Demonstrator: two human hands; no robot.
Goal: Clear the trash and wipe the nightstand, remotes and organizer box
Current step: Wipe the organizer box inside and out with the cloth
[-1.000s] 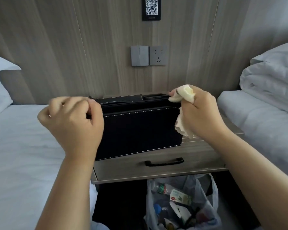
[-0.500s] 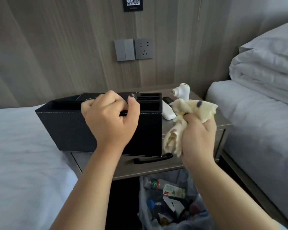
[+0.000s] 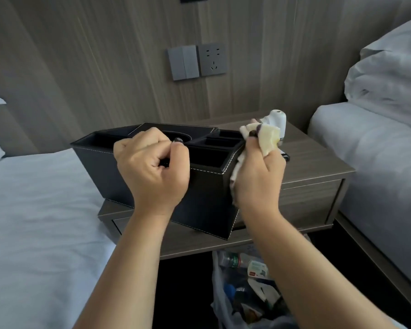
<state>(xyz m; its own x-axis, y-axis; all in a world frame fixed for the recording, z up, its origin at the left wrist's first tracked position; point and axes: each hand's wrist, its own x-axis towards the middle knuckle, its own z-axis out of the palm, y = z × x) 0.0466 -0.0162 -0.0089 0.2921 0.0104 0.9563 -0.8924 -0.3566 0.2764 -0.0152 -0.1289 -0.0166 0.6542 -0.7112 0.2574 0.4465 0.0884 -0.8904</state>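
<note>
The black organizer box stands turned at an angle on the brown nightstand, its left end reaching over the bed. My left hand grips the box's near top rim. My right hand holds a crumpled pale yellow cloth against the box's right end, at the top corner. Behind the cloth a small white device stands upright on the nightstand. A dark tip of a remote shows past my right hand; the remainder is hidden.
A clear trash bag with bottles and wrappers sits on the floor under the nightstand's front. White beds lie at left and right. Folded bedding is stacked at right. Wall switch and socket hang above.
The box has been swung further, its right end now toward me. My right hand rose from in front of the nightstand and pressed the cloth onto the box's right end.
</note>
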